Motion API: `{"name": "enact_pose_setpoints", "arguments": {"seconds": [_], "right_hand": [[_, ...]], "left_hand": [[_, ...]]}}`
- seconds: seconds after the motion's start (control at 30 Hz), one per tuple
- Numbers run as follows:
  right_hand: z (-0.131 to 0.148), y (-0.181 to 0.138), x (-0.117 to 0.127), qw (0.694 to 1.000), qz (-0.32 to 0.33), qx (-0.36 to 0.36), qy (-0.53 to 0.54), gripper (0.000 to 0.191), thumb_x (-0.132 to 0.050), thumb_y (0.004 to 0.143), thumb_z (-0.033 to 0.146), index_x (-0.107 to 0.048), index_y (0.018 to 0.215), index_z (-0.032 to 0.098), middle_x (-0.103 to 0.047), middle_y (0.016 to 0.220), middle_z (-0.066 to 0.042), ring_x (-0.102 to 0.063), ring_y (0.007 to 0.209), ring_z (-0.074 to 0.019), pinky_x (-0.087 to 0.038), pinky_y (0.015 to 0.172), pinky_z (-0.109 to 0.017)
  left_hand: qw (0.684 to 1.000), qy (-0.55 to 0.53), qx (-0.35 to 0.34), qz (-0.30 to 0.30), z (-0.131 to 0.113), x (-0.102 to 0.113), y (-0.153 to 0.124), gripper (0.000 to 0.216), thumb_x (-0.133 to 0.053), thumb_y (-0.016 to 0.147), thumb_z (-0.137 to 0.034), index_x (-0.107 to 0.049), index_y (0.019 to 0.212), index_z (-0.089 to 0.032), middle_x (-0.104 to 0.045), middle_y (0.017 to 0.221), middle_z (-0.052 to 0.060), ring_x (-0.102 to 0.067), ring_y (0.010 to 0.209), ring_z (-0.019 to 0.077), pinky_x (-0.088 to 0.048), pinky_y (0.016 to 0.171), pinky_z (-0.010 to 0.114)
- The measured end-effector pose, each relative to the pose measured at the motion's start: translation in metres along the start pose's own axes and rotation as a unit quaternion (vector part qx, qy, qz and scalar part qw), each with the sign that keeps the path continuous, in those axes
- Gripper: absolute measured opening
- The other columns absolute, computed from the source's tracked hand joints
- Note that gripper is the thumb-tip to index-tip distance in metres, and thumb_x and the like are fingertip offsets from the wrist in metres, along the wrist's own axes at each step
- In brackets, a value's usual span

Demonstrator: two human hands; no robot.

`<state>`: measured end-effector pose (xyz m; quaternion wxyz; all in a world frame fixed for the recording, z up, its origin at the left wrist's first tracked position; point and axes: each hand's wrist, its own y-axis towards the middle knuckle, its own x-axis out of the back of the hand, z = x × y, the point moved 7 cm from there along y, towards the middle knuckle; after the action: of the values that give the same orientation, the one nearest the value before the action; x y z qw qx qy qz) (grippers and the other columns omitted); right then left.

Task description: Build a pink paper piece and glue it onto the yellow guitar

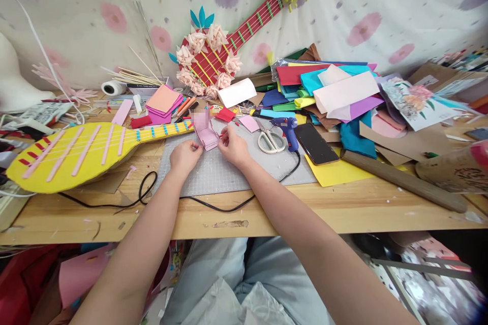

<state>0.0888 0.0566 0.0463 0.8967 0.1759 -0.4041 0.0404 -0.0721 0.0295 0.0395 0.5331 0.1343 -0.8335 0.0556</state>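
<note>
A folded pink paper piece lies at the far end of the yellow paper guitar's neck, on the grey cutting mat. My right hand has its thumb and fingers pinched together at the right edge of the pink piece. My left hand is closed, its fingertips near the lower left corner of that piece; what they hold, if anything, is hidden. The yellow paper guitar, with pink strips and blue frets, lies to the left. White-handled scissors rest right of my right hand.
A blue glue gun stands beside the scissors, its black cord running across the table front. A phone lies on yellow paper. A red flower-trimmed guitar leans at the back. Coloured paper sheets pile up right.
</note>
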Motion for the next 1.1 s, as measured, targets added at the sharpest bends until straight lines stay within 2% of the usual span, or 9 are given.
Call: {"name": "enact_pose_setpoints", "arguments": {"seconds": [0.13, 0.27, 0.4, 0.53, 0.63, 0.77, 0.87, 1.0, 1.1], "right_hand": [[-0.017, 0.006, 0.012, 0.994, -0.038, -0.045, 0.088, 0.025, -0.035, 0.074, 0.02, -0.04, 0.099, 0.019, -0.057, 0.08, 0.001, -0.054, 0.069, -0.0117, -0.039, 0.065, -0.023], [-0.025, 0.009, 0.013, 0.993, -0.025, -0.053, 0.103, 0.021, -0.04, 0.067, 0.019, -0.04, 0.088, 0.02, -0.05, 0.073, 0.004, -0.049, 0.064, -0.0114, -0.037, 0.061, -0.022], [-0.024, 0.007, 0.015, 0.994, -0.005, -0.04, 0.097, 0.013, -0.041, 0.067, 0.019, -0.041, 0.079, 0.021, -0.048, 0.07, 0.004, -0.046, 0.064, -0.0109, -0.037, 0.061, -0.022], [-0.031, 0.005, 0.016, 0.991, -0.01, -0.046, 0.122, 0.007, -0.045, 0.069, 0.02, -0.044, 0.076, 0.019, -0.049, 0.071, 0.004, -0.047, 0.065, -0.0102, -0.039, 0.063, -0.023], [-0.044, 0.005, 0.014, 0.98, -0.018, -0.088, 0.18, 0.014, -0.052, 0.073, 0.032, -0.046, 0.076, 0.019, -0.052, 0.068, 0.004, -0.05, 0.059, -0.0096, -0.042, 0.057, -0.022], [-0.063, 0.005, 0.009, 0.938, -0.035, -0.175, 0.297, 0.017, -0.054, 0.077, 0.032, -0.045, 0.073, 0.018, -0.058, 0.065, 0.002, -0.055, 0.051, -0.0089, -0.043, 0.044, -0.019], [-0.067, 0.005, 0.008, 0.91, -0.036, -0.192, 0.364, 0.014, -0.054, 0.079, 0.025, -0.045, 0.073, 0.017, -0.06, 0.062, 0.001, -0.058, 0.051, -0.0092, -0.045, 0.042, -0.018], [-0.064, 0.004, 0.003, 0.898, -0.005, -0.192, 0.396, 0.013, -0.049, 0.084, 0.022, -0.046, 0.073, 0.016, -0.058, 0.057, 0.002, -0.058, 0.046, -0.0086, -0.046, 0.041, -0.018], [-0.065, 0.004, 0.001, 0.894, -0.005, -0.195, 0.403, 0.013, -0.046, 0.084, 0.017, -0.046, 0.072, 0.016, -0.059, 0.059, 0.002, -0.059, 0.049, -0.0082, -0.047, 0.043, -0.017]], "left_hand": [[1.0, 0.0, -0.006, -0.004, 0.0, 0.0, -0.001, 0.029, -0.048, 0.072, -0.046, -0.063, 0.081, -0.023, -0.061, 0.066, 0.001, -0.057, 0.065, 0.0181, -0.027, 0.05, 0.026], [1.0, -0.016, -0.014, -0.013, 0.001, 0.0, -0.001, 0.029, -0.049, 0.071, -0.046, -0.061, 0.084, -0.023, -0.058, 0.063, 0.0, -0.054, 0.062, 0.0172, -0.027, 0.051, 0.026], [0.998, -0.05, -0.005, -0.026, 0.003, 0.004, -0.002, 0.024, -0.051, 0.07, -0.042, -0.06, 0.08, -0.023, -0.051, 0.058, -0.002, -0.05, 0.058, 0.0146, -0.029, 0.051, 0.025], [0.984, -0.126, 0.012, -0.125, 0.015, 0.02, 0.0, 0.024, -0.054, 0.069, -0.033, -0.059, 0.088, -0.02, -0.051, 0.063, -0.003, -0.049, 0.061, 0.012, -0.037, 0.059, 0.024], [0.959, -0.216, 0.023, -0.183, 0.029, 0.026, 0.005, 0.03, -0.057, 0.066, -0.029, -0.058, 0.093, -0.017, -0.057, 0.076, 0.0, -0.052, 0.065, 0.0105, -0.044, 0.062, 0.023], [0.932, -0.332, 0.028, -0.143, 0.036, 0.016, 0.012, 0.024, -0.058, 0.066, -0.029, -0.064, 0.084, -0.014, -0.063, 0.077, 0.003, -0.056, 0.064, 0.0111, -0.05, 0.059, 0.025], [0.92, -0.367, 0.039, -0.128, 0.036, 0.013, 0.011, 0.023, -0.061, 0.064, -0.026, -0.067, 0.083, -0.014, -0.066, 0.075, 0.003, -0.059, 0.062, 0.0121, -0.052, 0.061, 0.027], [0.913, -0.386, 0.042, -0.123, 0.036, 0.012, 0.01, 0.022, -0.058, 0.065, -0.019, -0.067, 0.084, -0.013, -0.067, 0.076, 0.005, -0.061, 0.065, 0.0131, -0.053, 0.066, 0.028], [0.915, -0.379, 0.013, -0.139, 0.036, 0.013, 0.013, 0.022, -0.055, 0.069, -0.02, -0.066, 0.086, -0.013, -0.067, 0.08, 0.005, -0.061, 0.065, 0.0118, -0.053, 0.068, 0.027]]}}
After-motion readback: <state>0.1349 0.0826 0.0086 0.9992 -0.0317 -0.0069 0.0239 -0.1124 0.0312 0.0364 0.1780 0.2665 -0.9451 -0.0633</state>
